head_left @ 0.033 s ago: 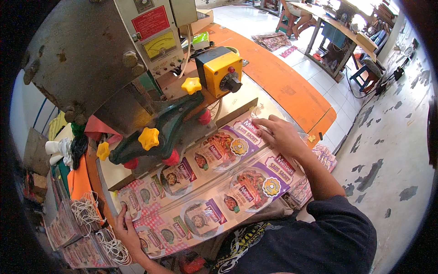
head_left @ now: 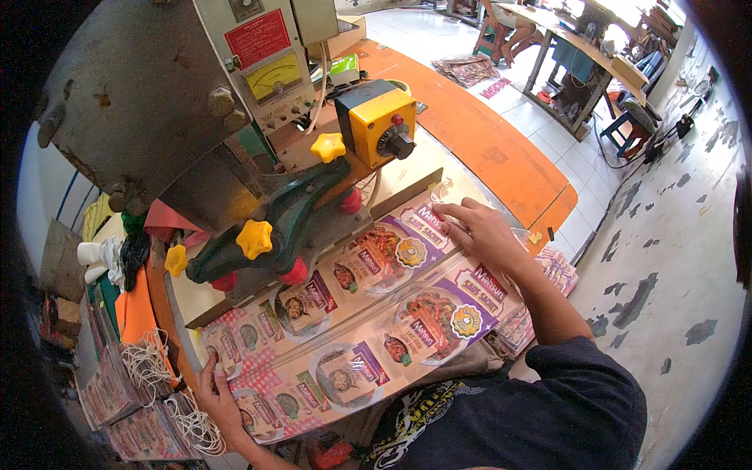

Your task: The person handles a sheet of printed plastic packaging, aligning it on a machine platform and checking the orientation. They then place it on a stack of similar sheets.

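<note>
A long printed plastic sheet (head_left: 368,345) with food pictures, purple panels and a red checked end lies across the work surface. Clear film covers it, and a seam runs along its length. At the sheet's left edge rests my left hand (head_left: 222,407), fingers stretched and apart. My right hand (head_left: 487,236) lies on the upper right end, its fingers spread over the print. Just beyond the sheet stands a press machine (head_left: 270,211) with a dark green frame, yellow star knobs and red round insulators. A metal bar (head_left: 407,193) runs along the sheet's far side.
A yellow control box (head_left: 381,117) with a black dial sits on the orange table (head_left: 501,133). At lower left are stacked printed sheets (head_left: 141,431) and white cord (head_left: 192,423). More printed pieces (head_left: 554,270) lie at right, near a peeling wall (head_left: 650,290). Farther off, a person (head_left: 518,35) sits by a worktable.
</note>
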### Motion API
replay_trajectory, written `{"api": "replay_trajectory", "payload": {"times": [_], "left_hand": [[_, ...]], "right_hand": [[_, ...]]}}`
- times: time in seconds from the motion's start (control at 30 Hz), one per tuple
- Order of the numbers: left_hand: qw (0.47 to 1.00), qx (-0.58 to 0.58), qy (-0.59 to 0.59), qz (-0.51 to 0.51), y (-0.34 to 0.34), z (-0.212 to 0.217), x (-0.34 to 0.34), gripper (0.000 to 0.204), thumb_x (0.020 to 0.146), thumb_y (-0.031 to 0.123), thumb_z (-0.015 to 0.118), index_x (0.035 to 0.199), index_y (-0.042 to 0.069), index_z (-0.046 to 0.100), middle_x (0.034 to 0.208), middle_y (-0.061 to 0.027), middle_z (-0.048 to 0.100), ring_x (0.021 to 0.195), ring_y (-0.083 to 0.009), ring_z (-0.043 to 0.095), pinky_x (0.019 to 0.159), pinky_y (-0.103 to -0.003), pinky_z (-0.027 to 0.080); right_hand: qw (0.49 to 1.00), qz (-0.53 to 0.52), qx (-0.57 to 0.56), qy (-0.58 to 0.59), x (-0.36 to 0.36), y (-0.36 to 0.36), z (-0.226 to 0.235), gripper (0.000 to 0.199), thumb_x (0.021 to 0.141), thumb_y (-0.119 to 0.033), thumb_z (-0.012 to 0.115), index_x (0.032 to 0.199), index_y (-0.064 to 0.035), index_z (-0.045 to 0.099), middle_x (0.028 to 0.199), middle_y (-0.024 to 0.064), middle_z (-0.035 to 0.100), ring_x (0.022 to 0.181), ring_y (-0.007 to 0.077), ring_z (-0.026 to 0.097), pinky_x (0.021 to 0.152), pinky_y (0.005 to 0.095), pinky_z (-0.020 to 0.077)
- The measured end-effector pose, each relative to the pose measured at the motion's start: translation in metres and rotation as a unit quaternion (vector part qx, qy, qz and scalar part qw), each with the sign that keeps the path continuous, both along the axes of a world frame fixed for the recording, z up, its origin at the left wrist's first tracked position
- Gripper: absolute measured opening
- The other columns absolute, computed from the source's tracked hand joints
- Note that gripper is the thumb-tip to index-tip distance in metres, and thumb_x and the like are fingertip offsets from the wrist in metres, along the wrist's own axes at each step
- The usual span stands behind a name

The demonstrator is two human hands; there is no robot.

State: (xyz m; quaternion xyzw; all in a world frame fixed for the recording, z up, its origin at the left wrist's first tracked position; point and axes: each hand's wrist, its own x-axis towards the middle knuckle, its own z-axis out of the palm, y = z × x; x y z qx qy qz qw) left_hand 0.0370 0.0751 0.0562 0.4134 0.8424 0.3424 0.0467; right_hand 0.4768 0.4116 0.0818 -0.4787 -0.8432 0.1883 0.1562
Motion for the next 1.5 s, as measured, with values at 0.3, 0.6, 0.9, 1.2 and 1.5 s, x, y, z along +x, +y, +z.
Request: {"api": "replay_trajectory", "payload": {"times": [0.3, 0.6, 0.9, 1.2, 1.5], "left_hand": [[0.999, 0.036, 0.034, 0.014, -0.001, -0.007, 0.000, 0.035, 0.107, 0.023, 0.056, 0.130, 0.000, 0.069, 0.118, -0.0143, 0.072, 0.105, -0.0261, 0.066, 0.092, -0.036, 0.050], [0.998, 0.033, 0.044, 0.033, -0.008, -0.013, -0.004, 0.032, 0.106, 0.019, 0.057, 0.129, 0.000, 0.071, 0.108, -0.0116, 0.070, 0.089, -0.0206, 0.062, 0.081, -0.034, 0.049], [0.997, 0.047, -0.040, 0.049, -0.012, -0.012, -0.003, 0.032, 0.101, 0.017, 0.066, 0.128, 0.001, 0.071, 0.105, -0.0081, 0.068, 0.085, -0.0169, 0.057, 0.076, -0.031, 0.047], [0.997, 0.044, -0.067, 0.017, -0.026, -0.016, -0.017, 0.043, 0.092, 0.015, 0.078, 0.131, 0.000, 0.067, 0.099, 0.0000, 0.065, 0.080, -0.0084, 0.051, 0.072, -0.025, 0.043], [0.989, 0.103, -0.101, 0.026, -0.018, -0.013, -0.004, 0.040, 0.095, 0.016, 0.076, 0.132, 0.003, 0.068, 0.095, 0.0026, 0.059, 0.079, -0.0071, 0.048, 0.069, -0.023, 0.041]], "right_hand": [[0.998, -0.016, 0.026, 0.055, 0.004, 0.004, -0.017, 0.031, 0.102, -0.036, 0.061, 0.126, -0.0204, 0.073, 0.092, 0.0114, 0.066, 0.081, 0.0278, 0.068, 0.075, 0.0408, 0.0521], [0.997, -0.029, 0.004, 0.077, 0.004, 0.004, -0.016, 0.032, 0.100, -0.036, 0.065, 0.126, -0.0197, 0.073, 0.087, 0.0104, 0.066, 0.074, 0.0234, 0.062, 0.070, 0.0384, 0.0489], [0.981, -0.088, -0.083, 0.151, 0.002, 0.002, -0.005, 0.022, 0.095, -0.028, 0.071, 0.107, -0.0101, 0.068, 0.071, 0.0108, 0.065, 0.065, 0.0212, 0.063, 0.064, 0.0377, 0.0494], [0.969, -0.059, -0.121, 0.205, 0.016, 0.021, -0.026, 0.023, 0.094, -0.024, 0.071, 0.094, -0.0015, 0.065, 0.073, 0.0081, 0.066, 0.067, 0.0155, 0.062, 0.063, 0.0342, 0.0494], [0.969, -0.028, -0.102, 0.222, 0.027, 0.030, -0.034, 0.028, 0.098, -0.029, 0.070, 0.096, -0.0020, 0.065, 0.079, 0.0032, 0.064, 0.072, 0.0123, 0.058, 0.068, 0.0317, 0.0490]]}}
